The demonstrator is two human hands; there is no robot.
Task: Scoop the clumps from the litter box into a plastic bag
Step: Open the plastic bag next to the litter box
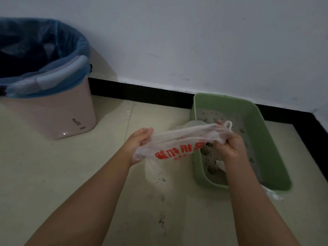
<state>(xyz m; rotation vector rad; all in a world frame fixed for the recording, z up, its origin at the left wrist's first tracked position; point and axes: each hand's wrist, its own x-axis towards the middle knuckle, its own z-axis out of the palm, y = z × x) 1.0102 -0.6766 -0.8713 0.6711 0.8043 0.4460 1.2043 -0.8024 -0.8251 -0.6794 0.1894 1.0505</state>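
A thin white plastic bag (179, 141) with red print is stretched between both hands, just left of and partly over the green litter box (257, 121). My left hand (140, 141) grips the bag's left end. My right hand (230, 144) pinches its right end, where a handle loop sticks up. The box sits on the floor against the wall and holds grey litter with dark clumps (213, 168) near its front. My right forearm hides part of the litter.
A pink waste bin (58, 110) with a blue liner stands at the left by the wall. Scattered litter crumbs (161, 221) lie on the beige floor tiles in front. A black skirting strip (142, 93) runs along the wall's base.
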